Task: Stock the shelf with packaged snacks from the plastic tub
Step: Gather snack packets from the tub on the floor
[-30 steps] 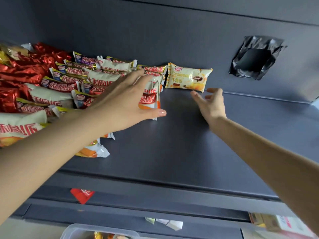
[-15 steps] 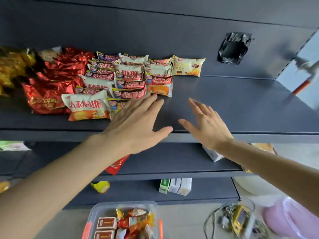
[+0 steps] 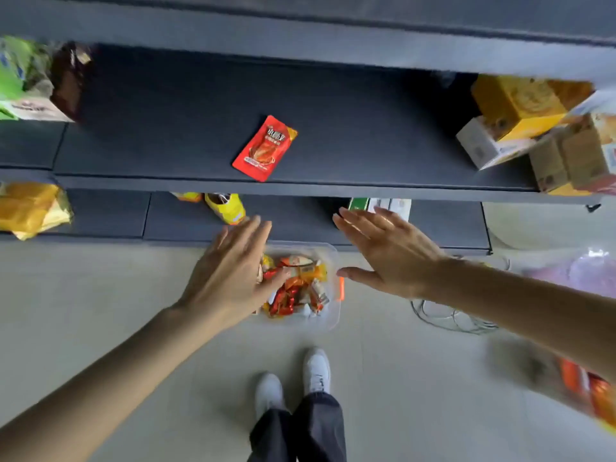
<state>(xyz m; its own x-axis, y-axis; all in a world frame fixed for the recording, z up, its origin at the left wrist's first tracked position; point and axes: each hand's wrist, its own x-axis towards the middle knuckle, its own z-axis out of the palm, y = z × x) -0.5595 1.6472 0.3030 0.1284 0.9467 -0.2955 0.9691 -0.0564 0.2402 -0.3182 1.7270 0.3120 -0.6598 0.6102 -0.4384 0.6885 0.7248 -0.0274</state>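
Now, hands: left hand (image 3: 230, 278) and right hand (image 3: 393, 258) empty, fingers spread.
Tub: plastic tub (image 3: 334, 316) on floor, 6 o'clock of shelf (image 3: 333, 190).
Grab: lower, pinch one of the snacks (image 3: 300, 288) cleanly.

tub (image 3: 335, 316) on floor below shelf (image 3: 166, 135) | snacks (image 3: 296, 288) in tub | pouch (image 3: 265, 148) on shelf

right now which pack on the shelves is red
The red packet, lying flat and alone in the middle of its shelf. The rest, like the yellow pack and green pack, are other colours.
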